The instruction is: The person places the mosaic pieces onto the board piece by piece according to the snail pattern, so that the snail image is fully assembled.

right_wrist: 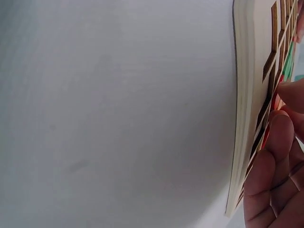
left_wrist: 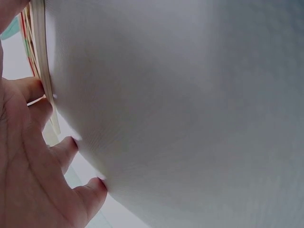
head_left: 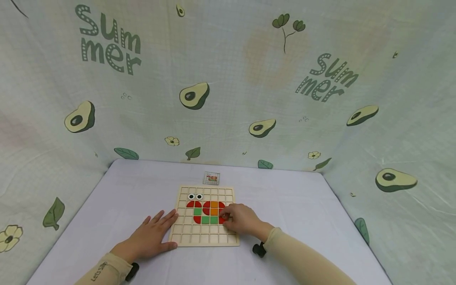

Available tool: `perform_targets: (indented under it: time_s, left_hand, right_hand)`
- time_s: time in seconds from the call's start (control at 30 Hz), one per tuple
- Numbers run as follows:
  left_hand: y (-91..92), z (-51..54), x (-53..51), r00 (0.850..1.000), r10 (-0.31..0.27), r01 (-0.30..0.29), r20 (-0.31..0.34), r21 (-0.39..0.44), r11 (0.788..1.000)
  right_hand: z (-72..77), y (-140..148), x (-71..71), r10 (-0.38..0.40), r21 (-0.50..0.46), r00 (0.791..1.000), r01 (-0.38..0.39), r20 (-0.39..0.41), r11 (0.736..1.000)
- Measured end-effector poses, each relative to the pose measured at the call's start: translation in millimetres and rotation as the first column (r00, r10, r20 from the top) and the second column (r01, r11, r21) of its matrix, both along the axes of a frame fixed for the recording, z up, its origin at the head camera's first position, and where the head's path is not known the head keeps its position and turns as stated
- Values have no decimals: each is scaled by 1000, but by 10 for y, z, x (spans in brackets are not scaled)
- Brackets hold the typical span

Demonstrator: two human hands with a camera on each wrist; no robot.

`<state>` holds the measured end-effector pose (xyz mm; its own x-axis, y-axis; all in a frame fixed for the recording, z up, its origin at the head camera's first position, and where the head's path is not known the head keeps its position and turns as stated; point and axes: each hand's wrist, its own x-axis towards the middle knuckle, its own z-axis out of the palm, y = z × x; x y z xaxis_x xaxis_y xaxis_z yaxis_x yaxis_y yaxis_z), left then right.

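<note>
A wooden grid board (head_left: 190,239) lies on the table, with red, green and orange tiles and two eye tiles (head_left: 195,196) set in its squares. Spread flat on the cloth, my left hand (head_left: 151,237) touches the board's left edge with its fingertips; the thumb lies near the lower left corner. Over the board's right side, my right hand (head_left: 244,219) has its thumb and curled fingers at a red tile (head_left: 221,220). In the right wrist view the fingertips pinch at a red tile (right_wrist: 275,99), and they partly hide it.
Behind the board lies a small pattern card (head_left: 211,178) with a coloured figure on a grid. A pale cloth covers the table (head_left: 292,206). Hanging fabric (head_left: 228,118) printed with avocados encloses the back and both sides.
</note>
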<state>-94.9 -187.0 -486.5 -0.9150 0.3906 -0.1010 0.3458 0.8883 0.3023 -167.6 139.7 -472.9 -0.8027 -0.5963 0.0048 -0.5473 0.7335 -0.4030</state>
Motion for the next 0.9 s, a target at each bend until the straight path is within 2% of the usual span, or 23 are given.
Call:
perform_targets:
  time_s: [0.57, 0.9]
  left_hand:
    - [-20, -33, -16, 1000, 4, -3, 4, -20, 1000]
    - [-21, -44, -31, 1000, -3, 3, -2, -25, 1000]
  right_hand:
    - [37, 40, 3, 17, -19, 999, -16, 51, 1000]
    - [96, 126, 35, -8, -58, 993, 15, 121, 998]
